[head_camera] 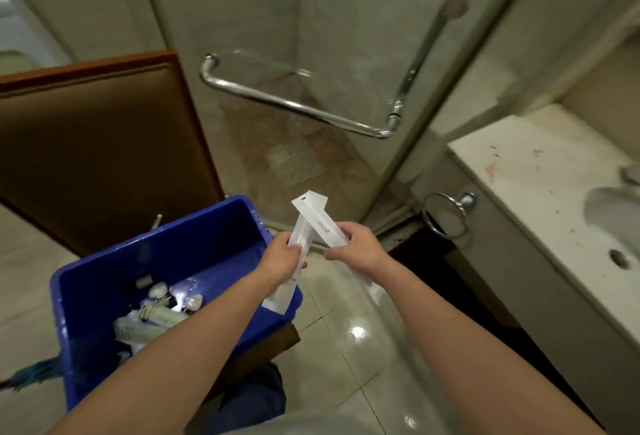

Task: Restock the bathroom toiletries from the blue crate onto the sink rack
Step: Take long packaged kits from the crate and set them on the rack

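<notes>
Head: L pkt [281,293] in L fingers [293,248], R pkt [320,223] in R fingers [346,229]

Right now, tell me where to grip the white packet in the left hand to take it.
Pinch the flat faces of its free lower end, coming from below on the floor side. The packet is long, thin and tilted; the left hand holds its middle, and the other packet crosses its top.

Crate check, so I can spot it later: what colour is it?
The crate is blue, inside and out, clearest in the head view.
</notes>
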### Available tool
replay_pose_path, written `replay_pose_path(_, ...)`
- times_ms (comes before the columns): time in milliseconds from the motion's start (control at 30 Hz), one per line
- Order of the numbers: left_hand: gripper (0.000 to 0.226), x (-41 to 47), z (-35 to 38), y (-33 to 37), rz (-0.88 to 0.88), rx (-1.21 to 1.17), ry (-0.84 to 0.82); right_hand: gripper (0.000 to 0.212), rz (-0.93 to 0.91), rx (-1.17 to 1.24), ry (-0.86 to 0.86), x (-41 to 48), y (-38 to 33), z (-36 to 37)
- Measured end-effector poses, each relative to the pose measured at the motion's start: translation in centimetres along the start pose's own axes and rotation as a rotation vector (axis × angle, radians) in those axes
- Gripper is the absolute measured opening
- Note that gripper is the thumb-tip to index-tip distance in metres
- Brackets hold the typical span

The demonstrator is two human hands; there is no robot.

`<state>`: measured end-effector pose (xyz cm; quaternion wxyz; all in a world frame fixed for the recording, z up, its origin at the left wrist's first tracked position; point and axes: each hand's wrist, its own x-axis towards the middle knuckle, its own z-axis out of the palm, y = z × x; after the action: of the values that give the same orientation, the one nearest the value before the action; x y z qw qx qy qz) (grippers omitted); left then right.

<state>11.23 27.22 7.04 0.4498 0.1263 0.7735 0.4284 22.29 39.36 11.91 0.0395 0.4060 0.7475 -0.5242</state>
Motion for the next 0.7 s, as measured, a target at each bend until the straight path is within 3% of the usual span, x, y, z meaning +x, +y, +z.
replay_pose_path(133,0.022,-2.0,4.6,2.9,0.046,0.036,-0.061,0.020,0.015,0.047,0.110,-4.4,2.7,-5.1)
replay_pose_path(300,0.018,-5.1,10.5,7.3,0.152,0.077,-0.128,0.027,0.078,0.169,0.280,-9.5,6.0,-10.8)
replay_pose_path(500,0.012,-9.2,17.3,11.7,0.304,0.145,-0.199,0.025,0.080,0.578,0.441,-15.4,8.4,-16.4)
replay_pose_path(700,0.019,-12.8,24.5,16.3,0.472,0.217,-0.280,0.013,0.005,0.932,0.542,-21.3,10.2,-21.8)
